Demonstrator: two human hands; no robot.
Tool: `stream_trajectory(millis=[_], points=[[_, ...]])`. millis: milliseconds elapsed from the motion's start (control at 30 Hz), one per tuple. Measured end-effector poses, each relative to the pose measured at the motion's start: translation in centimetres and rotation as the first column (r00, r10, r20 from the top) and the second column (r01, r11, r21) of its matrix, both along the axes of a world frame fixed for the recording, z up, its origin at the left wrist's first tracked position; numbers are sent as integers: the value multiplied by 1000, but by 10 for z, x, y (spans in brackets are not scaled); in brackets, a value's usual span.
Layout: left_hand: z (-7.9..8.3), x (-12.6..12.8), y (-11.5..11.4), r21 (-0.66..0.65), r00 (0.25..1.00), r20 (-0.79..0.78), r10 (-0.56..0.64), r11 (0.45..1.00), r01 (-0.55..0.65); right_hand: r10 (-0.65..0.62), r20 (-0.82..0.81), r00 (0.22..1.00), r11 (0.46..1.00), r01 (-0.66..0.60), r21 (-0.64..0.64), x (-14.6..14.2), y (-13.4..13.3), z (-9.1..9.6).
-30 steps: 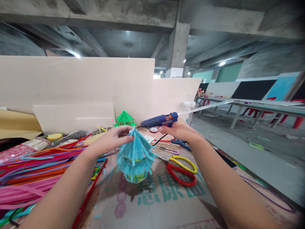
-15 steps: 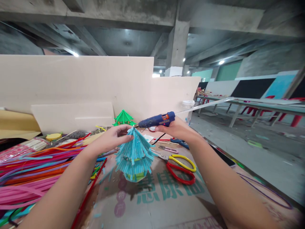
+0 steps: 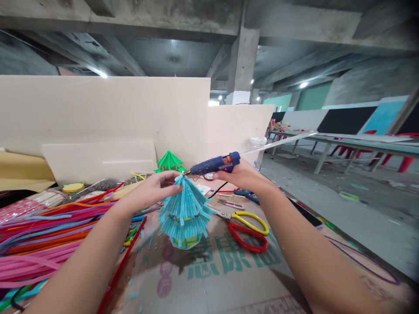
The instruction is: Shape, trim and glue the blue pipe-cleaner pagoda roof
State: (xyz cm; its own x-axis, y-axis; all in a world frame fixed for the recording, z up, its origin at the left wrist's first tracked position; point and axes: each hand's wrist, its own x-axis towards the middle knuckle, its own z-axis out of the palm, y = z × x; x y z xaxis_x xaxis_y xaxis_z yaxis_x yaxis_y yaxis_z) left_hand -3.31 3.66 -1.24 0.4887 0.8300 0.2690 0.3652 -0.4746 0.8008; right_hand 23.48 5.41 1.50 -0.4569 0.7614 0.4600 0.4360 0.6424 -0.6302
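The left hand (image 3: 163, 187) had its fingers closed on the blue tiered model (image 3: 186, 214) near the peak, the tiers spreading below them. The right hand (image 3: 238, 175) had its fingers wrapped around the glue gun (image 3: 213, 165). Over the last second almost nothing had shifted: the nozzle (image 3: 187, 172) stayed at the peak, suggesting gluing was still under way. Scissors (image 3: 236, 215) lay below the right fingers.

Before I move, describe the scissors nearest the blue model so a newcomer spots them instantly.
Find the printed cardboard, then the blue tiered model toward its far side. Just right of that lie the scissors; unlike the blue-handled tool behind them, they have one yellow and one red handle loop.
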Motion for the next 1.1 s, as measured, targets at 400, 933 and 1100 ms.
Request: stream_trajectory(millis=[400, 933, 1100], points=[[1, 1, -3, -73, 997, 75, -19, 997, 25, 35, 45, 998, 999, -36, 29, 10, 11, -3], [-11, -7, 8, -151, 977, 200, -69, 983, 100, -397, 122, 910, 908, 409, -93, 16, 107, -110], [-4, -16, 6, -82, 989, 102, -105, 990, 113, -389, 275, 879, 885, 440, -154, 15, 116, -139]])
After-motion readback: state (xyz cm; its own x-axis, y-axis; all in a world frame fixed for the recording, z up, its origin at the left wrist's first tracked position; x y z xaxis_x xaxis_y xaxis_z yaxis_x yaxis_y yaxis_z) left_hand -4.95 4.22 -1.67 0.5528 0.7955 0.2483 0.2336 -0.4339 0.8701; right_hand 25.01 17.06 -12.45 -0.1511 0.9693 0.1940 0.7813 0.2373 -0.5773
